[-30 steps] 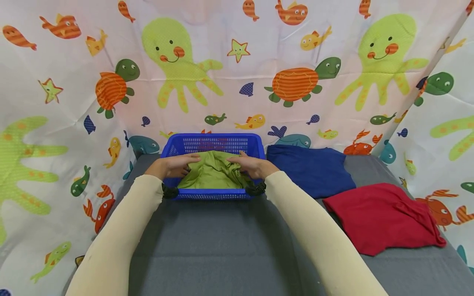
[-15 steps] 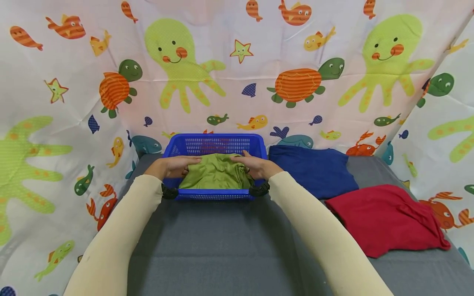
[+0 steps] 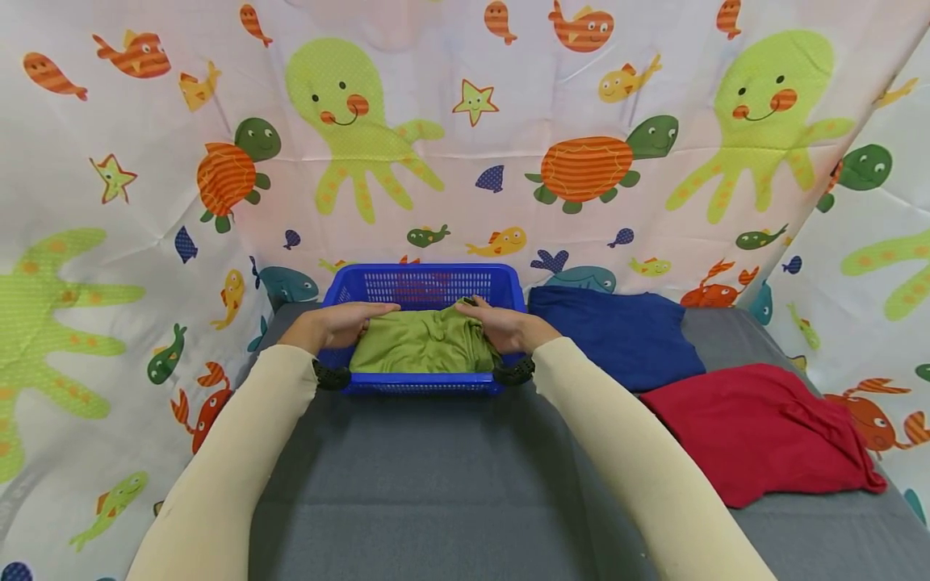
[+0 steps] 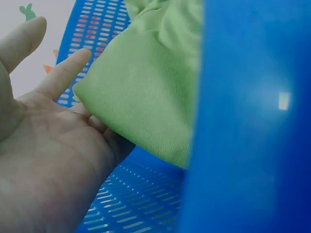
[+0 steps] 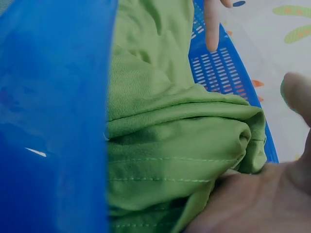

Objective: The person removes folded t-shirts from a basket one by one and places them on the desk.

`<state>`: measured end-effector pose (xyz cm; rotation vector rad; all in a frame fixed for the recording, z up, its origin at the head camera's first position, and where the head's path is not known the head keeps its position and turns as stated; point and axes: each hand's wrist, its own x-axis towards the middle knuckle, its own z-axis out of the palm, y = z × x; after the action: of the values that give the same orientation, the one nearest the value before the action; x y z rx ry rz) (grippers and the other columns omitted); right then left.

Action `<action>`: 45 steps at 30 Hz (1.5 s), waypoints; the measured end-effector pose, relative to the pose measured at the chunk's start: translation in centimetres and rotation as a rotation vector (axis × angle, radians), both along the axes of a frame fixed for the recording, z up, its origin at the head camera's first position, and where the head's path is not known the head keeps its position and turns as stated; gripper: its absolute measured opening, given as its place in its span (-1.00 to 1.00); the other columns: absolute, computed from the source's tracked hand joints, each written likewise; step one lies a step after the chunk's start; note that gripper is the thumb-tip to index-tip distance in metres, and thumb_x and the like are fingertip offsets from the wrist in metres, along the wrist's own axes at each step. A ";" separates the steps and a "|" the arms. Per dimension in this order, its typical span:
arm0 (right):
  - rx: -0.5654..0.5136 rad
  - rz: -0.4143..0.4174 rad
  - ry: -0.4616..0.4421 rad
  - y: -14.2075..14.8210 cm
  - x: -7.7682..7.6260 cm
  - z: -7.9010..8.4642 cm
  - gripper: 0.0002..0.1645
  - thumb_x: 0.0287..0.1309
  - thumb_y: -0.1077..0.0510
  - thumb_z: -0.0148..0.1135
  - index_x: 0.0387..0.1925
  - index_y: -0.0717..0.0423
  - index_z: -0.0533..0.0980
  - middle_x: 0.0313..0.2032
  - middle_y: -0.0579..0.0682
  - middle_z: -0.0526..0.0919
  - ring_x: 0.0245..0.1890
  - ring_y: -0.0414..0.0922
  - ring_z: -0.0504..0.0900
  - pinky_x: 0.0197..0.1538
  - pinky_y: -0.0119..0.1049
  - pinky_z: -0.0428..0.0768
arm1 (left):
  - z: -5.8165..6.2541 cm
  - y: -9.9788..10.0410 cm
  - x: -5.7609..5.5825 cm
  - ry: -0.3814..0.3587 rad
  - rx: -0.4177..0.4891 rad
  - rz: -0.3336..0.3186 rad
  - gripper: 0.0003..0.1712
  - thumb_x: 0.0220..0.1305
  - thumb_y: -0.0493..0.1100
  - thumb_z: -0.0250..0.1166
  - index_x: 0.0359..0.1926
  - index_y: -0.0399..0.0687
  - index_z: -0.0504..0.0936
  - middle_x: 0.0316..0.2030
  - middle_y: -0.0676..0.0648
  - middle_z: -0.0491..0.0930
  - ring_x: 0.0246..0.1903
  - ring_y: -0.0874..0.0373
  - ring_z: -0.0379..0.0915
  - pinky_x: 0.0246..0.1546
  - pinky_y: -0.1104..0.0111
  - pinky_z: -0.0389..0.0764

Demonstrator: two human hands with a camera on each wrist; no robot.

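A green garment [image 3: 417,343] with stitched hems lies bunched in a blue perforated plastic basket [image 3: 421,378]. At its left end is my left hand [image 3: 341,323]. The left wrist view shows that palm [image 4: 53,160] turned up, thumb and forefinger spread, the other fingers partly hidden under the cloth edge. Along the garment's right end is my right hand [image 3: 507,327]. In the right wrist view its thumb [image 5: 297,94] stands apart from the cloth, and folded layers hide its other fingers. Neither hand pinches the fabric.
A blue cloth [image 3: 613,335] lies right of the basket, with a red cloth [image 3: 763,432] in front of it and farther right. The grey surface [image 3: 421,484] extends before the basket. A sea-animal curtain [image 3: 472,186] hangs behind and at both sides.
The green garment's raised upper edge has sunk lower in the basket and looks flatter. My hands stay at its two ends with small shifts. The head view has moved slightly.
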<state>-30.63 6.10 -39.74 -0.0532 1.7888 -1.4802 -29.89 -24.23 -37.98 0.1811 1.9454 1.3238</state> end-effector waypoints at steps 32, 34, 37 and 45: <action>-0.022 0.144 0.175 0.2 0.4 0.0 -0.21 0.53 -0.14 -0.03 0.62 -0.15 -0.04 0.65 -0.08 -0.31 0.65 0.01 -0.34 0.63 0.14 -0.27 | -1.2 -1.0 -0.1 0.033 0.047 0.048 -0.24 0.60 0.04 -0.02 0.63 -0.05 -0.08 0.64 -0.08 -0.41 0.59 -0.11 -0.76 0.54 -0.21 -0.42; -0.010 0.127 0.187 0.2 0.3 0.0 -0.20 0.51 -0.14 0.02 0.62 -0.18 -0.01 0.65 -0.08 -0.34 0.65 0.02 -0.35 0.62 0.17 -0.29 | -1.4 -1.1 -0.1 0.069 0.028 0.059 -0.20 0.58 0.01 0.04 0.63 -0.07 -0.11 0.64 -0.10 -0.43 0.57 -0.11 -0.82 0.52 -0.24 -0.48; 0.007 0.104 0.209 0.2 0.2 0.0 -0.19 0.47 -0.11 0.11 0.61 -0.25 0.03 0.64 -0.09 -0.39 0.65 0.02 -0.36 0.61 0.19 -0.29 | -1.4 -1.3 -0.2 0.116 0.010 0.069 -0.13 0.53 -0.04 0.12 0.63 -0.09 -0.15 0.63 -0.12 -0.51 0.55 -0.13 -0.88 0.50 -0.27 -0.52; 0.048 0.036 0.249 0.1 0.4 0.5 -0.01 0.33 0.06 0.32 0.60 -0.36 0.00 0.64 -0.06 -0.44 0.64 0.10 -0.32 0.61 0.20 -0.15 | -0.9 -0.9 0.1 0.264 -0.018 0.098 -0.01 0.39 -0.23 0.28 0.63 -0.07 -0.13 0.64 -0.17 -0.40 0.61 -0.16 -0.60 0.57 -0.18 -0.27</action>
<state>-30.19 6.19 -39.22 -0.2532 2.0096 -1.4551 -29.76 -25.18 -38.88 0.2661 2.2110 1.4027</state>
